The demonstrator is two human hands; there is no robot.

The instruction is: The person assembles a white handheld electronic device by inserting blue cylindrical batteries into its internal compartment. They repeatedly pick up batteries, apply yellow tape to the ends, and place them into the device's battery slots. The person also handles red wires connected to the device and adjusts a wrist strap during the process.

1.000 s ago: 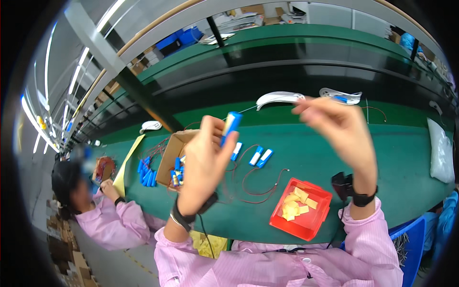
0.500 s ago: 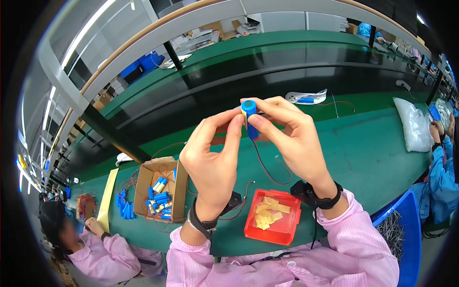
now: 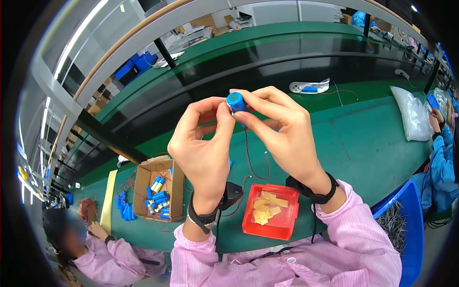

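Both hands pinch one blue cylindrical battery [image 3: 235, 101] above the green bench, its round end facing up toward me. My left hand [image 3: 203, 143] grips its left side with thumb and fingertips. On the other side, the thumb and fingers of my right hand [image 3: 284, 126] close on it. Red and black wires [image 3: 248, 148] hang from the battery, ending near the bench. Below the hands sits a red plastic tray [image 3: 282, 231] with several yellow paper pieces [image 3: 267, 205] in it. The lower part of the battery is hidden behind my fingers.
A cardboard box [image 3: 176, 189] of blue wired batteries stands at left, more batteries [image 3: 126, 210] beside it. A yellow strip [image 3: 109, 201] lies near a co-worker in pink [image 3: 107, 260]. At right are a plastic bag [image 3: 410, 115] and a blue bin [image 3: 412, 239] of metal pieces.
Both hands have shifted slightly left with the battery. The battery has tipped, so its round end faces me more and less of its side shows.
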